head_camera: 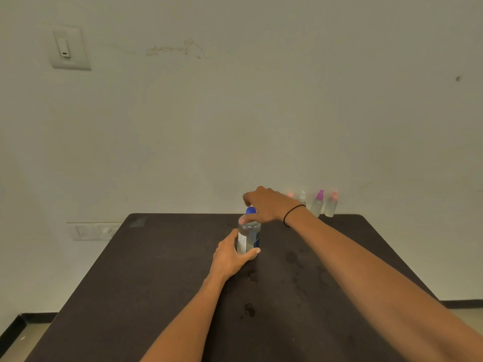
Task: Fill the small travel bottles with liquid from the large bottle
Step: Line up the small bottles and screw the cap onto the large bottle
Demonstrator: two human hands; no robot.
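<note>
A person steadies a large clear plastic bottle [248,237] with a blue-and-white label, standing upright near the middle of a dark brown counter [156,283]. The left hand [231,256] has its grip wrapped around the lower body of the bottle, thumb across the front. The right hand [265,206], a thin black band [292,214] on its wrist, reaches over the top, its grip closed on the blue screw cap [251,210]; whether the cap is being loosened or tightened cannot be told.

Four small translucent travel bottles stand in a row at the counter's far edge against the pale wall, well apart from the large bottle: a purple-topped spray bottle [318,203], a pink-topped one [332,205] to its right, a white-topped one [302,197] and another pink top [290,195], both partly hidden behind the right hand. How full they are is too blurred to judge.

Dark damp-looking patches [292,257] mark the counter beside and in front of the large bottle. The risk from here appears to be spillage: a squeeze from the left hand once the cap is off could push liquid over the rim, and wet fingers or a slick counter could let the bottle slip or tip.
</note>
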